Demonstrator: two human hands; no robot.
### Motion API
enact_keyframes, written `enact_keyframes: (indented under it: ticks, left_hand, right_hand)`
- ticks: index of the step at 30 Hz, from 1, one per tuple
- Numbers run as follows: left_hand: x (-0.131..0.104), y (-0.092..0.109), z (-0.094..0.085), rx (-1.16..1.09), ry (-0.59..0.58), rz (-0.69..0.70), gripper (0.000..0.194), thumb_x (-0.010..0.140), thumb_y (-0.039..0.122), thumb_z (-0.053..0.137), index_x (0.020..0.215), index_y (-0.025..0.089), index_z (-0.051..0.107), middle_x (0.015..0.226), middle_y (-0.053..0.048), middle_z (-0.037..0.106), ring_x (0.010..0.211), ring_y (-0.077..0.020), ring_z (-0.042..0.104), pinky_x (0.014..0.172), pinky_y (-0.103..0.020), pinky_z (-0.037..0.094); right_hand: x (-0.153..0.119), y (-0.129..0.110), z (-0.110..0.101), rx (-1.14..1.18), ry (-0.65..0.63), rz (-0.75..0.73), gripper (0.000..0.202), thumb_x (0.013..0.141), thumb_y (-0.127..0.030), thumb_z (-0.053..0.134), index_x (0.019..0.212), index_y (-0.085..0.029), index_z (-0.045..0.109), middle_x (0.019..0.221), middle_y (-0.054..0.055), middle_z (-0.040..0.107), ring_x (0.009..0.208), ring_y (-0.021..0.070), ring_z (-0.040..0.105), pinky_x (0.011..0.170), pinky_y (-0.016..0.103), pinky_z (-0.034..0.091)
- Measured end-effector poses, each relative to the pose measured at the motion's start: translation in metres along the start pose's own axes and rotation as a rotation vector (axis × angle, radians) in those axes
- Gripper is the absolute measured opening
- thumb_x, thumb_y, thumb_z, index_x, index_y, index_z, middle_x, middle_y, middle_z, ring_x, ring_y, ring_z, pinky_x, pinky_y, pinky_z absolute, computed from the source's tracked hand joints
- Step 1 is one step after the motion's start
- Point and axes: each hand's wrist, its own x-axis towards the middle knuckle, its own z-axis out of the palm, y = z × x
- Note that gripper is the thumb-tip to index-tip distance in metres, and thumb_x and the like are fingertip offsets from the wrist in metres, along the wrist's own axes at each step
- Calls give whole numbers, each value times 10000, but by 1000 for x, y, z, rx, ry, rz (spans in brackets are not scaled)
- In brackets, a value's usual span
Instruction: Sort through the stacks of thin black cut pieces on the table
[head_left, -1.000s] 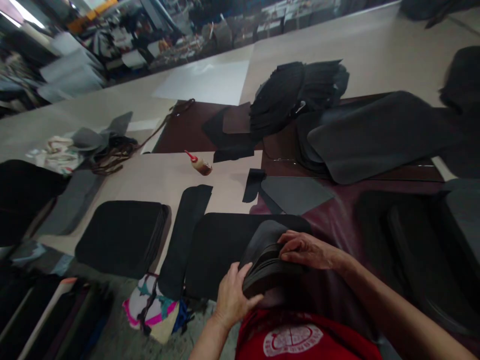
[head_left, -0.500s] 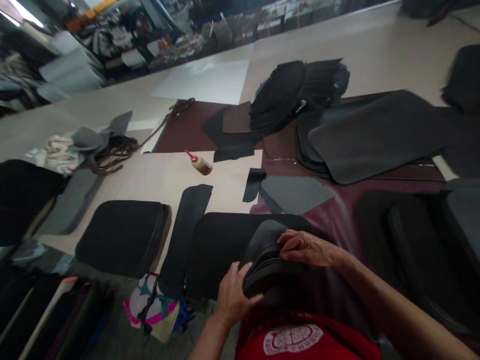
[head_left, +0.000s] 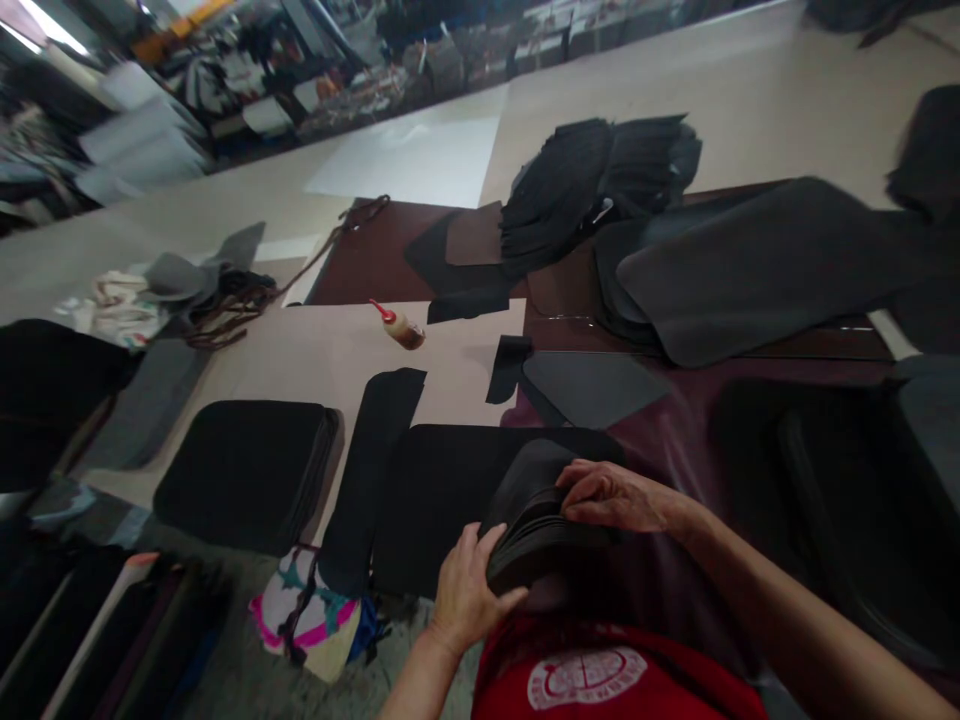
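A stack of dark leather-like sheets [head_left: 529, 530] is bent up near my body, its layered edges fanned toward me. My left hand [head_left: 469, 590] holds the left edge of this stack, fingers on its side and thumb apart at the near corner. At the stack's right side my right hand [head_left: 611, 495] is closed, thumb and fingertips pinching the upper sheet edges. Beneath lies a wide black sheet [head_left: 442, 480]. The exact number of sheets in the pinch is hidden.
A glue bottle with a red nozzle [head_left: 401, 328] lies beyond the stack. Left are a long black strip [head_left: 382, 430] and a pile of black panels [head_left: 240, 470]. More dark pieces [head_left: 750, 270] and a bundle of black pieces [head_left: 592, 185] lie farther back. A colourful cloth bundle [head_left: 315, 610] hangs below the edge.
Both hands keep almost the same place on the stack. The view has shifted very slightly.
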Motion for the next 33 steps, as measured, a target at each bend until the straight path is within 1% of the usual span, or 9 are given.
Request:
enact_keyframes:
  ticks: [9,16,21,24,27,29,31,33]
  left_hand:
    - [1,0,-2,-37,-34,-37,863,620,374,898,1381,254,510,1378,-152,497,1221,-351,585,1009,-493,531]
    - [2,3,-5,-48,-43,-31,852,627,359,897,1379,243,514,1362,-159,506,1220,-350,583,1015,-493,525]
    - [1,2,-4,-37,-42,-38,848,630,372,894,1379,252,515,1376,-154,501,1241,-354,573,1017,-492,525]
    - [1,1,-3,-37,-44,-28,856,630,372,894,1385,249,508,1374,-156,505,1237,-351,576,1015,-493,526]
    - [1,1,-3,-22,-44,-37,861,621,363,898,1382,241,514,1380,-166,507,1241,-362,574,1015,-507,526]
    - [1,1,-3,-12,-43,-40,854,622,370,894,1379,243,518,1388,-166,507,1248,-366,570,1012,-507,529]
    - [2,1,-3,-10,-40,-32,844,627,380,889,1376,245,521,1377,-161,519,1245,-360,574,1012,-499,531]
    - [2,2,-4,-11,-33,-19,844,626,375,891,1374,241,522,1361,-161,529,1238,-354,580,1010,-490,534]
  right_hand:
    - [1,-2,-2,8,-10,-6,301,963,-403,566,821,-210,748,925,25,670,1064,195,578,952,311,383]
    - [0,-4,-1,16,5,12,328,955,-432,569,804,-199,743,934,34,657,1046,198,583,930,306,397]
    - [0,-2,0,28,17,29,355,943,-461,581,765,-193,733,946,40,656,1048,205,587,917,313,416]
    - [0,-2,0,26,35,13,354,941,-467,577,780,-194,736,954,47,664,1024,209,596,907,326,437]
    - [1,-1,3,4,67,-11,315,946,-417,573,788,-195,731,909,49,671,962,199,612,896,332,457]
    - [2,2,8,-20,121,-39,249,937,-351,583,804,-192,720,902,50,673,907,184,621,863,321,475]
    - [2,6,13,-53,190,-74,147,916,-271,590,871,-193,706,918,52,680,878,174,624,832,310,488]
    - [1,9,18,-77,238,-111,117,895,-201,580,937,-198,689,935,52,685,892,174,628,822,303,494]
